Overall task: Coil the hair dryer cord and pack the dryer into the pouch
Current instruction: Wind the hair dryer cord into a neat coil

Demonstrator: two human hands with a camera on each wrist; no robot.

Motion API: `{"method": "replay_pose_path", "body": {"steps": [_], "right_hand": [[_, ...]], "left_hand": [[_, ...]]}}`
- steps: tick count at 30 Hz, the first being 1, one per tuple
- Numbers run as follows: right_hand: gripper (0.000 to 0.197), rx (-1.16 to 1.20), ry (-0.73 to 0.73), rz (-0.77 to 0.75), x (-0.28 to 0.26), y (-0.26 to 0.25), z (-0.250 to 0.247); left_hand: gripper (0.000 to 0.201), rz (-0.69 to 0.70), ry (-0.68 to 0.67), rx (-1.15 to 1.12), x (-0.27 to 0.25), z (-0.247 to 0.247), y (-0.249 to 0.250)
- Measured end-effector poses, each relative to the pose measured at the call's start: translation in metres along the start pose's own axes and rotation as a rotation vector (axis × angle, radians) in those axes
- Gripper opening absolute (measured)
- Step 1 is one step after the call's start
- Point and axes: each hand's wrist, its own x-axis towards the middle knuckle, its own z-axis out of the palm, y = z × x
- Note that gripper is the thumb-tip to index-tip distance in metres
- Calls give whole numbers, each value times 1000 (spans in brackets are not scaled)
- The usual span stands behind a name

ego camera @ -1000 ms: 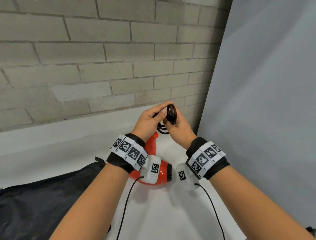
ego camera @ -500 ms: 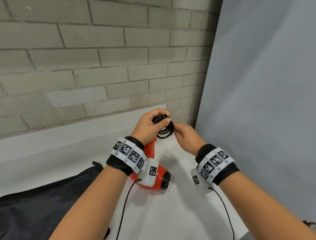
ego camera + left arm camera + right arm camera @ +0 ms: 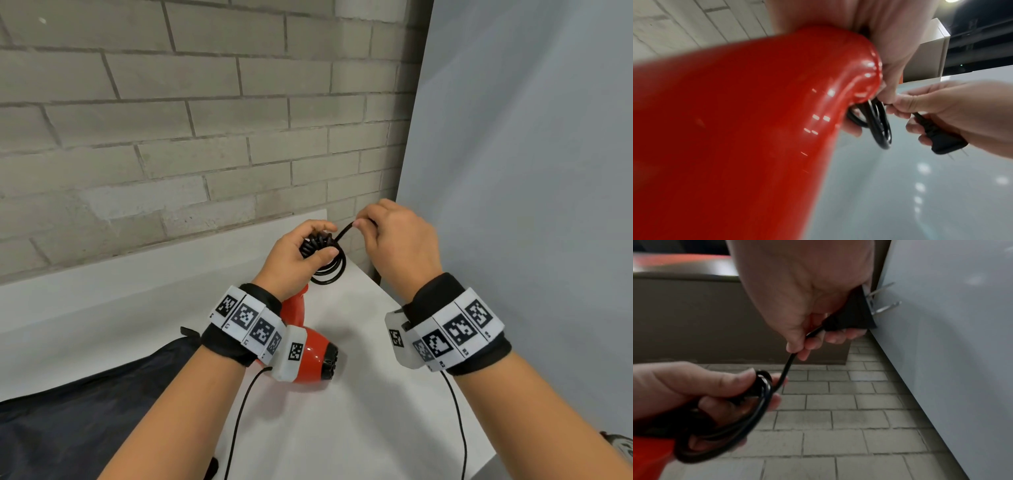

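Left hand (image 3: pixel 294 253) fingers curled round the coiled cord (image 3: pixel 325 260) at the end of the red dryer (image 3: pixel 308 356) handle, held above the white bench (image 3: pixel 359 411). Right hand (image 3: pixel 394 240) pinches the cord's free end, plug (image 3: pixel 943 141) tucked in its palm. Dark pouch (image 3: pixel 85 418) lies on the bench, left of the dryer.

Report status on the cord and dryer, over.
Left hand grips coiled cord; right hand pinches the free end, plug in palm. Red dryer on table, outside dark pouch. Nothing in the way.
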Motion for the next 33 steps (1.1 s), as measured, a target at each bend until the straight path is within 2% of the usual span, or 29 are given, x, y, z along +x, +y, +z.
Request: {"method": "replay_pose_path", "body": {"steps": [2,5,11,14,17,20,23,26,29,33], "right_hand": [[24,-5,60,-37,-2,-7,-5],[21,22,112,-71,-6,-17,-7],[21,255,45,33,-14,-18,-2],[22,394,-81,96,-15,-8,1],[22,377,-281,68,-17,4,5],[23,428,-418,66,-18,11,6],[20,534,-434,144,-15,11,4],[27,851,-466,211,-13,-1,-1],[34,1043,-351,252,-10,-15,4],[32,995,-100,301,-9,-26,17]], "left_hand": [[37,-7,-21,47,-1,-1,0],[39,-4,-20,80,-1,2,3],[26,19,64,49,3,2,-3],[19,19,164,23,5,0,-9],[16,25,225,6,9,-1,-12],[15,14,248,-35,11,-2,-12],[15,-6,247,-90,11,-1,-12],[15,-54,239,-171,12,1,-10],[15,-93,199,-212,12,2,-9],[19,-103,182,-211,10,2,-8]]}}
